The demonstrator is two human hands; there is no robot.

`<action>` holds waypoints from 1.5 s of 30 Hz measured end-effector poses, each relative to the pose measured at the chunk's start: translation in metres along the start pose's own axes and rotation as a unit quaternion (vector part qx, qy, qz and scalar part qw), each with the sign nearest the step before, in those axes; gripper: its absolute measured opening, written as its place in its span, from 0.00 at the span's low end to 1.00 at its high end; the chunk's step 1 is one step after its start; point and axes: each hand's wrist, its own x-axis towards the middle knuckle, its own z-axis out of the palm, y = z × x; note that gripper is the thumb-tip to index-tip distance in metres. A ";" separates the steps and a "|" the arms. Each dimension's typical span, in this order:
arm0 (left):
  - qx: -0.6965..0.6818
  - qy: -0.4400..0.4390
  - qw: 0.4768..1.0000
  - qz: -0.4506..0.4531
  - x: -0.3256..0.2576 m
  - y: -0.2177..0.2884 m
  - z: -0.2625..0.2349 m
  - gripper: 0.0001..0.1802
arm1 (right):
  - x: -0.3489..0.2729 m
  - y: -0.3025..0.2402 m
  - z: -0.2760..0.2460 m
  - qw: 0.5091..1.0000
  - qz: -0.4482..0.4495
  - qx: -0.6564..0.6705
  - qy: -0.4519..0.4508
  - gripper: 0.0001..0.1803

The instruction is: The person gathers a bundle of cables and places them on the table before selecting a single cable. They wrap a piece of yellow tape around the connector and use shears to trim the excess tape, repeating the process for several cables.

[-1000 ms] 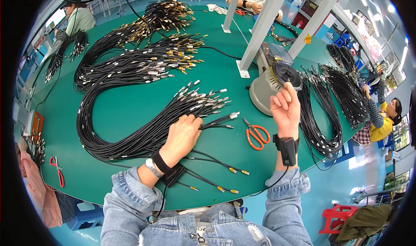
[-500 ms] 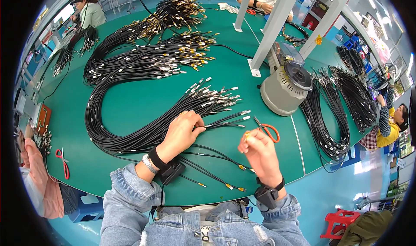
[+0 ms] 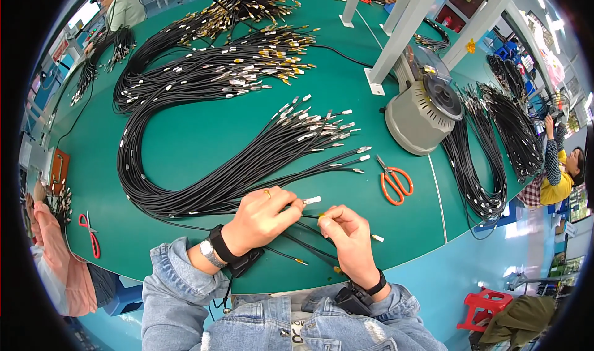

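My left hand pinches a black cable end with a silver metal tip near the table's front edge. My right hand is closed on another thin black cable with a gold tip, just right of the left hand. Both hands lie at the near end of a long bundle of black cables that curves across the green table. A few loose cables lie under and between my hands.
Orange-handled scissors lie to the right. A grey round machine stands behind them beside white posts. More cable bundles fill the far table and the right side. Other people sit at the left, far left and right edges. Red scissors lie left.
My right hand came down from the grey machine to the front edge and closed on a cable beside my left hand. The left hand lifted a silver-tipped cable end.
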 end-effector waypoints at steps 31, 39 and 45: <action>-0.013 0.001 1.000 0.009 -0.004 -0.002 0.002 0.09 | 0.018 0.013 0.010 1.000 -0.013 -0.012 0.010 0.03; -0.012 0.008 1.000 0.000 -0.006 -0.001 0.005 0.10 | 0.018 0.012 0.012 1.000 -0.014 -0.003 0.014 0.03; -0.006 -0.019 1.000 0.017 -0.001 -0.001 -0.001 0.15 | 0.019 0.014 0.009 1.000 -0.014 -0.001 0.013 0.03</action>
